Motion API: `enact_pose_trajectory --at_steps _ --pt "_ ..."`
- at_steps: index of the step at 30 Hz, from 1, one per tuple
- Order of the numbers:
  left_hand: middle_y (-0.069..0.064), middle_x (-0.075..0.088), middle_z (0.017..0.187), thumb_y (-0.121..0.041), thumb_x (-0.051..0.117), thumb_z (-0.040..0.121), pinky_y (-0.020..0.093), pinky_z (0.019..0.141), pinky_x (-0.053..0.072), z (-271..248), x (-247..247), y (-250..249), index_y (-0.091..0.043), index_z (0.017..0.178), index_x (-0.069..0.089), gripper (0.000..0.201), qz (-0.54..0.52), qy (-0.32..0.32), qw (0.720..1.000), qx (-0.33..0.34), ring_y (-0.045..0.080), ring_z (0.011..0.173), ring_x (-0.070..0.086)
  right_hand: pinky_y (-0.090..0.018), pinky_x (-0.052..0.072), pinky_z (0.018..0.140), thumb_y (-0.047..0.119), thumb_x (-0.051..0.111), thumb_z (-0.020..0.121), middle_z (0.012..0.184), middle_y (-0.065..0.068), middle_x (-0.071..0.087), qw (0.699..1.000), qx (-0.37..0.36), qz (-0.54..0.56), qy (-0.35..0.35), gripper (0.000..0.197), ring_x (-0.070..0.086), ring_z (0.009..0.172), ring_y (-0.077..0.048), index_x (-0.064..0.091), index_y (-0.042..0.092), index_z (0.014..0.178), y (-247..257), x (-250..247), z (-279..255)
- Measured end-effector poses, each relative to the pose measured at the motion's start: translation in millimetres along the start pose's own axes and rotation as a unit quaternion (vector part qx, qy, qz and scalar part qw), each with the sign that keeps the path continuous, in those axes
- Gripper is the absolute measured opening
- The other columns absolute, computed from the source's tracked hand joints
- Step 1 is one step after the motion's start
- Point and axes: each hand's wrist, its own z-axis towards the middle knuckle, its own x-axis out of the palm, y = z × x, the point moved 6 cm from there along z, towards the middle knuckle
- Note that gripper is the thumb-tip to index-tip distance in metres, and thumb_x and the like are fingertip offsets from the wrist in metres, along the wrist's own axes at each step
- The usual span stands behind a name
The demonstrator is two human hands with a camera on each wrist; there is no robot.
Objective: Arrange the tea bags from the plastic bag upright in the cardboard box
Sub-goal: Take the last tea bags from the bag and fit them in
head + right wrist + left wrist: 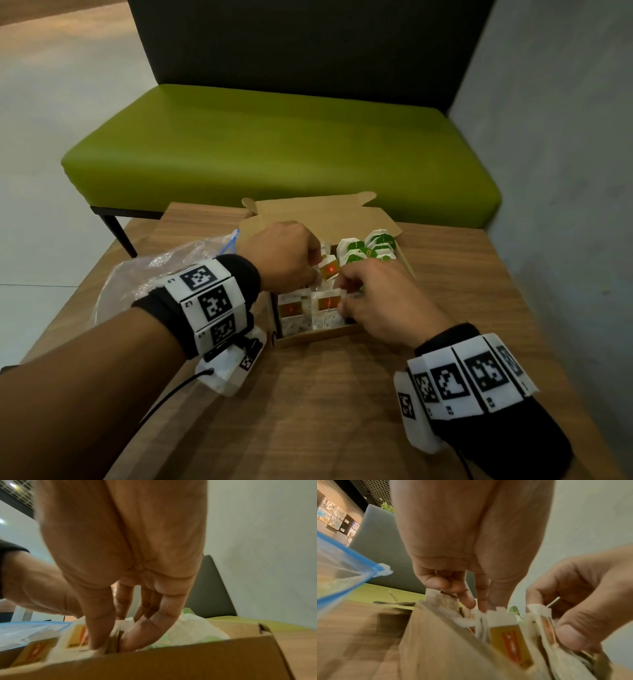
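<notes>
The white paper tea bags with orange-and-gold labels [324, 306] stand in rows at the near-left end of the open brown cardboard box [318, 335], which sits around the middle of the wooden table [329, 411], towards its far edge. At the box's far-right end stand the white tea bags with green labels [368, 250], tightly packed.

The right hand [380, 305] reaches in from the near-right, thumb and fingers curled down into the row; in the right wrist view the thumb [98, 632] and a finger pinch the top edge of one orange-labelled bag. The left hand [284, 255] hovers over the box's left side with its fingers curled down onto the bag tops; one orange-labelled bag [329, 269] sits tilted at its fingertips, but I cannot tell whether it is gripped or only steadied.

The risks, as I judge them: the bags are thin and limp, so pushing one into a crowded row could fold it or knock neighbours flat. The strings and tags could catch on a finger and drag a seated bag out as the hand withdraws. The light box may slide under a sideways push, since nothing pins it.

The clear plastic bag with a blue zip edge [164, 274] lies crumpled near the table's left edge, just beside the box. Beyond the table stands a green padded bench [274, 147].
</notes>
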Motion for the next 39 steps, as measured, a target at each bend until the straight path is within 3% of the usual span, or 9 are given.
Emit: enact_pose_trajectory --at_steps 6,11,17,21,25,28,32,36,39 --pt "-0.006 0.043 0.087 -0.043 0.073 0.082 0.031 0.068 0.032 -6 6 -3 -0.029 0.062 0.043 0.039 0.010 -0.008 1.000 -0.008 0.019 0.081 0.046 -0.017 0.039 0.062 0.024 0.076 0.088 0.105 0.008 0.065 1.000 -0.015 0.011 0.018 0.017 0.058 0.093 -0.008 0.064 0.035 0.085 -3 0 -1" --pt "-0.009 0.045 0.092 -0.044 0.068 0.085 0.033 0.073 0.029 -10 -4 -6 -0.035 0.079 0.053 0.018 0.009 -0.052 0.999 0.006 0.014 0.084 0.045 -0.021 0.044 0.069 0.030 0.077 0.087 0.104 0.010 0.063 1.000 0.002 0.019 0.016 0.017 0.058 0.093 -0.007 0.067 0.032 0.101 -3 3 -3" --pt "-0.015 0.059 0.093 -0.047 0.063 0.089 0.038 0.088 0.042 -15 -5 -5 -0.034 0.093 0.069 0.016 -0.022 0.028 0.999 0.031 0.014 0.096 0.054 -0.030 0.051 0.071 0.028 0.081 0.082 0.097 0.008 0.061 0.998 0.027 0.057 -0.026 0.038 0.060 0.087 -0.012 0.049 0.033 0.102 -8 4 3" --pt "-0.017 0.062 0.114 -0.032 0.059 0.090 0.039 0.098 0.034 -20 -7 -6 -0.036 0.104 0.071 0.018 -0.012 0.066 0.997 0.047 0.013 0.112 0.052 -0.027 0.046 0.065 0.025 0.083 0.081 0.091 0.009 0.061 0.994 0.023 0.099 -0.036 0.067 0.061 0.081 -0.009 0.037 0.042 0.128 -7 3 3" --pt "-0.017 0.060 0.106 -0.019 0.057 0.083 0.037 0.093 0.040 -21 -10 -4 -0.041 0.093 0.071 0.028 -0.037 0.092 0.994 0.046 0.010 0.103 0.053 -0.016 0.035 0.059 0.032 0.078 0.086 0.090 0.015 0.057 0.999 0.005 0.046 -0.019 0.032 0.054 0.081 -0.003 0.062 0.035 0.115 -3 3 2" --pt "-0.013 0.058 0.094 -0.016 0.056 0.089 0.036 0.087 0.050 -14 -21 1 -0.032 0.097 0.073 0.025 -0.055 -0.012 0.998 0.024 0.010 0.089 0.054 -0.012 0.035 0.061 0.031 0.075 0.090 0.090 0.017 0.056 0.999 0.002 0.045 -0.009 0.016 0.053 0.084 -0.003 0.067 0.033 0.103 -3 4 1" --pt "-0.005 0.052 0.104 -0.030 0.061 0.091 0.047 0.093 0.048 -9 -14 -3 -0.031 0.111 0.067 0.021 0.035 -0.056 0.998 0.007 0.016 0.090 0.053 -0.020 0.037 0.063 0.033 0.074 0.090 0.098 0.011 0.059 0.999 0.007 0.040 -0.014 0.014 0.055 0.090 -0.008 0.064 0.035 0.099 -3 3 1" --pt "0.000 0.049 0.122 -0.034 0.064 0.089 0.042 0.096 0.038 -7 -4 -9 -0.035 0.128 0.056 0.039 0.083 -0.027 0.996 0.004 0.023 0.108 0.054 -0.025 0.042 0.072 0.034 0.075 0.088 0.100 0.010 0.061 0.999 0.005 0.036 -0.020 0.018 0.057 0.092 -0.010 0.057 0.036 0.088 -3 2 1" --pt "0.002 0.045 0.125 -0.036 0.063 0.091 0.038 0.087 0.033 -4 -1 -14 -0.035 0.134 0.050 0.045 0.091 -0.029 0.995 0.013 0.023 0.110 0.052 -0.023 0.039 0.066 0.035 0.076 0.087 0.099 0.010 0.061 0.999 0.005 0.037 -0.023 0.021 0.057 0.090 -0.010 0.055 0.037 0.086 -4 2 0"
